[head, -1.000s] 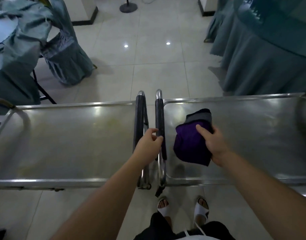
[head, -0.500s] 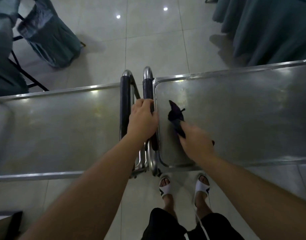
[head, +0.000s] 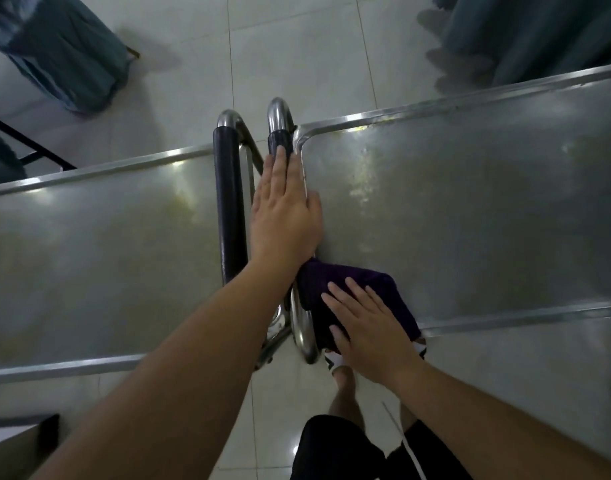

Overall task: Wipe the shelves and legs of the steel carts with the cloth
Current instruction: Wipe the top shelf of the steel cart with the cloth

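- I see two steel carts side by side. The right cart (head: 470,209) has its top shelf under my hands, and the left cart (head: 99,258) sits just beside it, handle to handle.
- The right cart's top shelf looks only just begun, I think. Dull yellow marks show on it near the far left corner and out to the right.
- The left cart's top shelf has yellow smears too, so I judge it is not wiped yet.
- I cannot see any legs or lower shelves well from here, so I think those are all left to do.
- My left hand (head: 285,213) lies flat, fingers straight, on the right cart's black handle (head: 279,142) and the shelf edge. It grips nothing.
- My right hand (head: 366,330) has spread, straight fingers pressing down on the cloth.
- The purple cloth (head: 352,285) lies on the near left corner of the right cart's top shelf, partly over the near edge, under my right hand.
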`<action>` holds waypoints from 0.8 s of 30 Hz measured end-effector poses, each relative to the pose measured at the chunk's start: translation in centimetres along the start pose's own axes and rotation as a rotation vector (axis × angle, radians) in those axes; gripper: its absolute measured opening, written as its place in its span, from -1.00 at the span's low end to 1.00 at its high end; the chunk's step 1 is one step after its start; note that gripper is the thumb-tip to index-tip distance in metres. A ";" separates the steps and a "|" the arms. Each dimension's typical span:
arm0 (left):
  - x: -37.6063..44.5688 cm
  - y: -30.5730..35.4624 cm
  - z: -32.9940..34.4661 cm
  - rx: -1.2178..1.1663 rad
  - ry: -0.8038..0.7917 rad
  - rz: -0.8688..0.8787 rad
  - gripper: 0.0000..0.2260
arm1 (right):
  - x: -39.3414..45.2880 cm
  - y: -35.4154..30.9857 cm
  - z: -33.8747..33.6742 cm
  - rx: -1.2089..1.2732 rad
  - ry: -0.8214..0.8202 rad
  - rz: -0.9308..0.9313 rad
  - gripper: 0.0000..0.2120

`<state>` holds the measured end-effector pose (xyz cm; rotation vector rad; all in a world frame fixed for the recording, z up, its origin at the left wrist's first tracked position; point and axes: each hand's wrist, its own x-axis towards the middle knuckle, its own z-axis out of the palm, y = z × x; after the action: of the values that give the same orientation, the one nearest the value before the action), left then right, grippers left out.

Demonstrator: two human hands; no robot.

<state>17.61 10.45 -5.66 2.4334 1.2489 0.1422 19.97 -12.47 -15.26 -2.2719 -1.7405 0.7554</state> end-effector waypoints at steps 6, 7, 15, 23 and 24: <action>-0.1 0.3 1.1 0.054 -0.047 -0.028 -0.37 | 2.4 2.0 1.8 -0.095 -0.049 -0.115 -0.35; -0.2 0.4 1.1 0.058 -0.046 -0.025 -0.36 | 2.7 2.3 1.9 -0.115 -0.042 -0.137 -0.35; -0.6 0.5 1.9 0.074 -0.014 0.015 -0.35 | 15.2 5.6 -2.8 -0.204 0.022 -0.145 -0.34; -0.5 0.6 2.0 0.101 0.015 0.006 -0.34 | 30.2 8.8 -10.2 -0.190 0.075 -0.101 -0.37; -0.5 0.6 2.0 0.107 0.020 0.004 -0.35 | 31.1 9.1 -10.6 -0.192 0.077 -0.109 -0.36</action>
<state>18.30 9.18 -7.23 2.5311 1.2917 0.1038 38.68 15.73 -18.99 -2.2664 -1.9575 0.4935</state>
